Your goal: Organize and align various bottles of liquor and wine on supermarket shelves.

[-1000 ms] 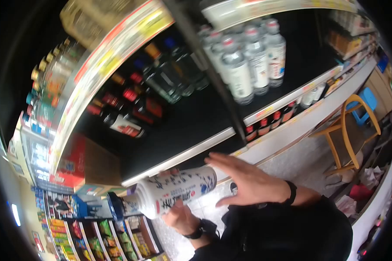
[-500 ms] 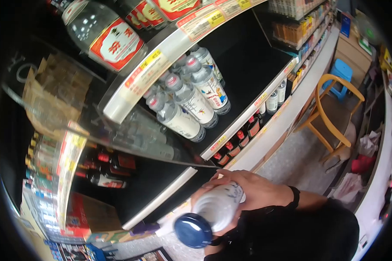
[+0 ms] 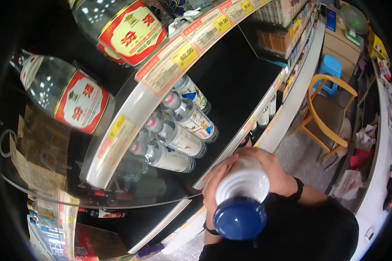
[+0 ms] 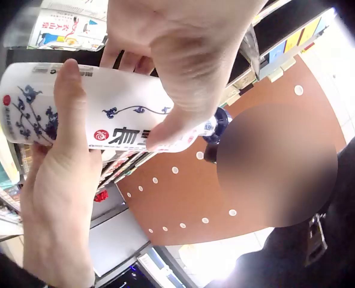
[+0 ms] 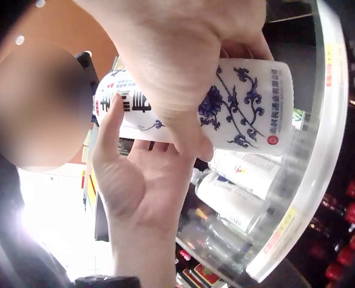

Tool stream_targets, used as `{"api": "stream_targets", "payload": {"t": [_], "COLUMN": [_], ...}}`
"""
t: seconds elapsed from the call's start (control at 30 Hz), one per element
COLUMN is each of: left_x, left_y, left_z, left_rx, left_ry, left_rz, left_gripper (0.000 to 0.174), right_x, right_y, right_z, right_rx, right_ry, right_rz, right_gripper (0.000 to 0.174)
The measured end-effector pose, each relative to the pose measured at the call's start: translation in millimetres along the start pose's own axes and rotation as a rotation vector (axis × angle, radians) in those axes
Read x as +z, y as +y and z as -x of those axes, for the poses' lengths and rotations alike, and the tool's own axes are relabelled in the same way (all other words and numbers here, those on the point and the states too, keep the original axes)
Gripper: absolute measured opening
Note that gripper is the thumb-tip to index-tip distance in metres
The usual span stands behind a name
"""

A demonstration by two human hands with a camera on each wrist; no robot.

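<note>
A white liquor bottle [image 3: 244,180] with a dark blue cap [image 3: 239,219] is held in both hands, its cap end toward the head camera. Blue flowering vines and dark characters cover its body. My left hand [image 3: 212,187] grips the half nearer the neck, the thumb [image 4: 174,126] lying along the side in the left wrist view. Around the half nearer the base is my right hand [image 3: 272,169], its thumb [image 5: 189,135] crossing the body in the right wrist view. From the head camera, most fingers are hidden behind the bottle.
Clear plastic-capped bottles [image 3: 174,148] stand on the black shelf right beyond the hands. Large red-labelled glass bottles [image 3: 80,102] fill the shelf above, over a curved price rail [image 3: 161,78]. A wooden chair [image 3: 326,117] and blue stool [image 3: 331,69] stand at right.
My right hand, apart from the bottle with fingers spread a second ago, has come onto it. The bottle has swung from sideways to cap toward the head camera. The view has shifted along the shelves.
</note>
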State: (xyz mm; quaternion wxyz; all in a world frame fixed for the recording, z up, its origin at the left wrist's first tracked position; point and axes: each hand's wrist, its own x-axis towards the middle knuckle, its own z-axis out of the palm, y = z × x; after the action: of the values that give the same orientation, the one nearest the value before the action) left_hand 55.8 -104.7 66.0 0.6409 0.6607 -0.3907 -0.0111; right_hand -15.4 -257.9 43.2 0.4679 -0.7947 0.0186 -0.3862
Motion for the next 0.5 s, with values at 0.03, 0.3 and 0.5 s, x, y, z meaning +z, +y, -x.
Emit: {"api": "stream_targets", "payload": {"t": [0.03, 0.3, 0.5], "left_x": [14, 65, 89], "left_y": [1, -34, -3], "left_z": [-11, -16, -58], "left_rx": [0.211, -0.241, -0.205], "left_ry": [0.083, 0.182, 0.233], "left_rz": [-0.116, -0.432, 0.067], "left_gripper": [0.048, 0.075, 0.093], "right_x": [-7, -36, -16], "right_y": [9, 78, 124], "right_z": [-11, -90, -95], "right_rx": [-0.009, -0.160, 0.265], "right_ry": [-0.016, -0.024, -0.190], "right_rz": [-0.012, -0.129, -0.412], "right_gripper": [0.066, 0.058, 0.059]}}
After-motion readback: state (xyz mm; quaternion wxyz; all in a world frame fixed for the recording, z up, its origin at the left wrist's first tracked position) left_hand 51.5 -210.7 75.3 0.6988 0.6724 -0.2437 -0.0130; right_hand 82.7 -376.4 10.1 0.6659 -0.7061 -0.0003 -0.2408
